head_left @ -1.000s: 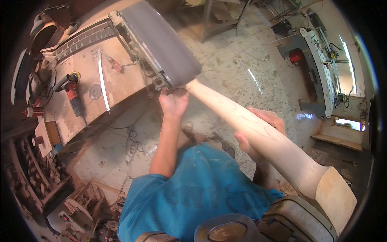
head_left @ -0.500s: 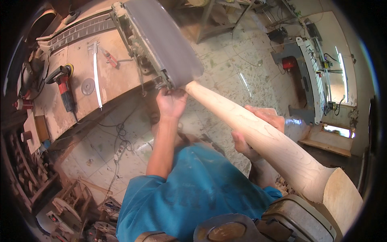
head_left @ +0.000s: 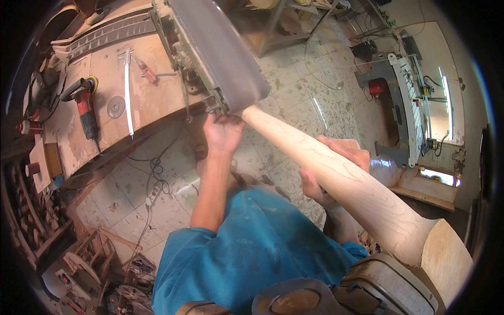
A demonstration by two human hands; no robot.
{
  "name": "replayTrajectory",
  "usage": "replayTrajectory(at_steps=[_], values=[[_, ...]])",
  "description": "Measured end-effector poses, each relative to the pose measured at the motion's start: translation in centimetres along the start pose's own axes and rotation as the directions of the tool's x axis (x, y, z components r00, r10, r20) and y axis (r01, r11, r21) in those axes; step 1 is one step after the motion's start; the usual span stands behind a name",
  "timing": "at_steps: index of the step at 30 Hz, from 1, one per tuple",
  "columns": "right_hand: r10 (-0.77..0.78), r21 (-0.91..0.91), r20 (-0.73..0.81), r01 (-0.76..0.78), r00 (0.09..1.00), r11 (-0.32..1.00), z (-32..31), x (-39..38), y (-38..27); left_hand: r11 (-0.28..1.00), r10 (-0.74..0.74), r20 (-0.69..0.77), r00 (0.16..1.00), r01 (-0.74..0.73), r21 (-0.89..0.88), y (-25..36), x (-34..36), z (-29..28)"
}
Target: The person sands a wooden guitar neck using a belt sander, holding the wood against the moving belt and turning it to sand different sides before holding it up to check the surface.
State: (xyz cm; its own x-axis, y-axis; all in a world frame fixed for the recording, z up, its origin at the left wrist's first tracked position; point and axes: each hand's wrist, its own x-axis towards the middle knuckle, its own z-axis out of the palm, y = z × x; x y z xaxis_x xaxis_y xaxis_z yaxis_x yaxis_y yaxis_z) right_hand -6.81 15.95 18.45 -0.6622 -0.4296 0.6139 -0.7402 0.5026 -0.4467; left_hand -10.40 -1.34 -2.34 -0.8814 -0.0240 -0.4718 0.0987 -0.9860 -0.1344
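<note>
A long, pale piece of wood (head_left: 341,176) slants away from the person's blue shirt (head_left: 252,231), its broad, flared end nearest, at lower right. Around its middle curls the right hand (head_left: 350,154), gripping from beneath, thumb on one side and fingers on the other. Farther off, the left hand (head_left: 224,134) sits just beside the narrow tip; its fingertips are hidden, so whether they pinch it cannot be told. That tip meets the end of a sander's grey belt (head_left: 223,52). Left of the sander, a bench (head_left: 65,128) carries a red-and-black power tool (head_left: 85,110).
</note>
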Motion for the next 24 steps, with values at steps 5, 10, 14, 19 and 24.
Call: replayTrajectory(at_steps=[5, 10, 14, 19, 24], values=[[-0.015, -0.04, 0.033, 0.017, 0.999, 0.999, -0.2, 0.4, 0.0, 0.99, -0.07, 0.168, 0.983, 0.089, -0.107, 0.8, 1.4, -2.8], [0.066, -0.017, 0.008, -0.066, 0.998, 0.998, -0.2, 0.7, -0.4, 0.989, -0.074, 0.118, 0.99, 0.088, -0.119, 0.5, 2.2, -3.5], [0.055, -0.002, 0.024, -0.055, 0.998, 0.998, -0.2, 0.8, -0.1, 0.992, -0.052, 0.125, 0.991, 0.066, -0.112, 0.5, 1.4, -2.7], [0.025, -0.044, 0.052, -0.023, 0.998, 0.999, -0.2, 1.2, -0.1, 0.996, -0.039, 0.052, 0.998, 0.043, -0.072, 0.3, 0.8, -1.9], [-0.014, -0.008, 0.195, 0.015, 0.981, 1.0, -1.5, 2.6, 0.2, 0.995, -0.037, 0.039, 0.999, 0.04, -0.086, 0.0, 1.0, -1.6]])
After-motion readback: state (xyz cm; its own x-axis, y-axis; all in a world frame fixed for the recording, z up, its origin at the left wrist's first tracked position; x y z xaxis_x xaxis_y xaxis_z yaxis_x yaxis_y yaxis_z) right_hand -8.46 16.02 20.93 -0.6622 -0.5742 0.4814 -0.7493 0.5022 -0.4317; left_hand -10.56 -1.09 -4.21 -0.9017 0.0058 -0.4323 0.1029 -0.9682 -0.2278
